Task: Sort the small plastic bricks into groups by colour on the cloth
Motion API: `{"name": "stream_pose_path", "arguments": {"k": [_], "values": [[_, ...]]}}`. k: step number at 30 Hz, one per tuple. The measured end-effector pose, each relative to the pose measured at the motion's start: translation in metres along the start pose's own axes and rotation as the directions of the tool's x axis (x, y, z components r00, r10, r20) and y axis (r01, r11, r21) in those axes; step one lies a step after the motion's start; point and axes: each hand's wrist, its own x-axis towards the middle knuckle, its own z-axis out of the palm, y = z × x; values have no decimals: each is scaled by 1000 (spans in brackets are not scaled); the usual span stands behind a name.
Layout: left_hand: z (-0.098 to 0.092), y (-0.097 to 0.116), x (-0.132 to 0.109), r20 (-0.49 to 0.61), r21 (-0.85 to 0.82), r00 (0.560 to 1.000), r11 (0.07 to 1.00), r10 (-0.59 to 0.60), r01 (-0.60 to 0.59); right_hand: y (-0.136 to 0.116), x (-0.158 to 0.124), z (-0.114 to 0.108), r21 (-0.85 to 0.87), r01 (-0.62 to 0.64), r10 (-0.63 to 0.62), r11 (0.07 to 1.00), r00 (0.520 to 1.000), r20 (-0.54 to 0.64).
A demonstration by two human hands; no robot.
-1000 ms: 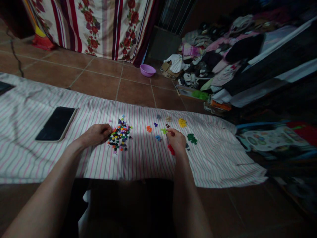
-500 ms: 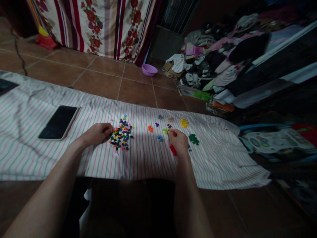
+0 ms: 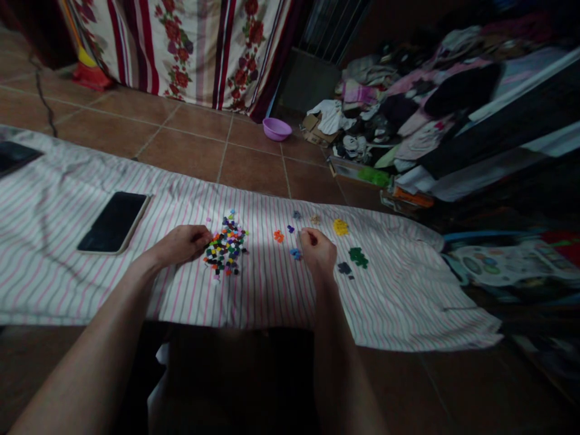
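Observation:
A heap of small mixed-colour pieces (image 3: 225, 249), like tiny beads or bricks, lies on the striped cloth (image 3: 267, 296). My left hand (image 3: 185, 243) rests at the heap's left edge, fingers curled together; what they hold, if anything, is hidden. Among the sorted piles my right hand (image 3: 319, 249) is closed in a pinch, its contents too small to make out. Left of it are orange pieces (image 3: 278, 236), blue pieces (image 3: 296, 254) and purple pieces (image 3: 290, 229). Beyond it sit grey pieces (image 3: 296, 214) and beige pieces (image 3: 315, 219). To its right are yellow pieces (image 3: 341, 227), green pieces (image 3: 358, 257) and dark grey pieces (image 3: 345, 268).
A phone (image 3: 113, 222) lies on the cloth left of my left hand, and another dark device (image 3: 17, 157) at the far left. Past the cloth, a purple basin (image 3: 277, 128) stands on the tiled floor near a large clothes pile (image 3: 385, 109).
My right hand has shifted slightly left and now covers the lime and red pieces seen before. The dark grey pile has come into fuller view. My left hand stays by the heap.

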Motion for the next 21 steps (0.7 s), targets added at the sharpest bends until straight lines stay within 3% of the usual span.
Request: {"name": "stream_pose_path", "arguments": {"k": [4, 10, 14, 21], "values": [[1, -1, 0, -5, 12, 999, 999, 31, -31, -21, -6, 18, 94, 175, -179, 980, 983, 33], [2, 3, -1, 3, 104, 999, 993, 54, -54, -58, -27, 40, 249, 440, -468, 863, 882, 63], [4, 0, 1, 7, 119, 998, 991, 57, -58, -78, -40, 46, 293, 521, -574, 802, 808, 134], [7, -2, 5, -6, 163, 997, 983, 81, -79, -99, -55, 56, 351, 592, -671, 725, 722, 168]]}}
